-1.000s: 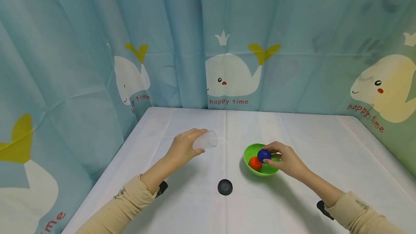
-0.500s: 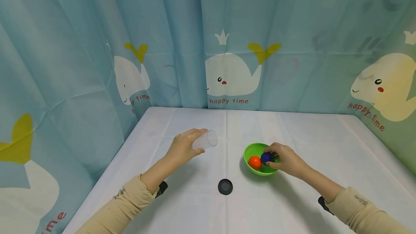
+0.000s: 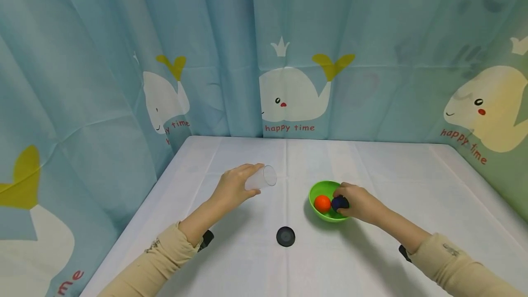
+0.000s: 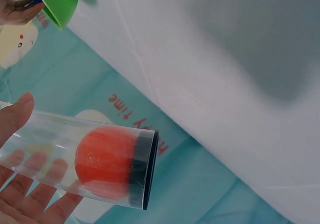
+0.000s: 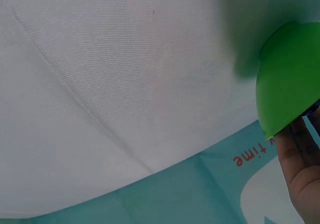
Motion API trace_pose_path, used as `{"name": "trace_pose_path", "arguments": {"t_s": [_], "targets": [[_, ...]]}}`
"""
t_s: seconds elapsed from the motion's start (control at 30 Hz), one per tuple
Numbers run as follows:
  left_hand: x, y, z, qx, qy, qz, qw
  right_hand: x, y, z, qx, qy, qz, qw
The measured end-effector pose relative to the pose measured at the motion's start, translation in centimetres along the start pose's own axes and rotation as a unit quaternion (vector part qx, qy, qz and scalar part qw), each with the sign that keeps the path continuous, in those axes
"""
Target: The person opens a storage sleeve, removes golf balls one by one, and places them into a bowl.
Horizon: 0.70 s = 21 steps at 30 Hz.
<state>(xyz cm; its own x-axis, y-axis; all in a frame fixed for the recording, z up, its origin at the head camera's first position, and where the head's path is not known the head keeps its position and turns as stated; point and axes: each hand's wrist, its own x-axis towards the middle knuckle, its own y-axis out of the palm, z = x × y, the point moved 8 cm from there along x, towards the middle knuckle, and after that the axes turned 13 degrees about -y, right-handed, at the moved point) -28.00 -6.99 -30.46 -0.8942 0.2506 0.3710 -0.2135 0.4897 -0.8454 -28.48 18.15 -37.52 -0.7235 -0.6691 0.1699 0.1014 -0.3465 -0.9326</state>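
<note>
My left hand (image 3: 233,187) grips a clear plastic tube (image 3: 260,178), held tilted above the table with its open rim facing right. In the left wrist view, a red-orange ball (image 4: 105,161) sits inside the tube against its black end cap (image 4: 142,169). My right hand (image 3: 360,203) reaches into the green bowl (image 3: 315,191) and holds a dark blue ball (image 3: 340,203) between thumb and fingers. Beside it in the bowl lies an orange ball (image 3: 322,204). From the right wrist, the bowl's wall hides most of the blue ball.
A black round lid (image 3: 285,236) lies flat on the white tablecloth (image 3: 247,260), in front of the bowl and to its left. Blue curtains (image 3: 231,49) printed with whales stand behind the table and along its sides.
My right hand has lowered the blue ball deeper into the bowl. The orange ball has shifted slightly left and back. My left hand and the tube have stayed nearly still.
</note>
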Motion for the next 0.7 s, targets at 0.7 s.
{"name": "trace_pose_path", "arguments": {"t_s": [0.7], "targets": [[-0.44,0.25,0.36,-0.007,-0.01,-0.002,0.9999,0.56,0.66,0.85,-0.049,0.003,0.039,0.998]]}}
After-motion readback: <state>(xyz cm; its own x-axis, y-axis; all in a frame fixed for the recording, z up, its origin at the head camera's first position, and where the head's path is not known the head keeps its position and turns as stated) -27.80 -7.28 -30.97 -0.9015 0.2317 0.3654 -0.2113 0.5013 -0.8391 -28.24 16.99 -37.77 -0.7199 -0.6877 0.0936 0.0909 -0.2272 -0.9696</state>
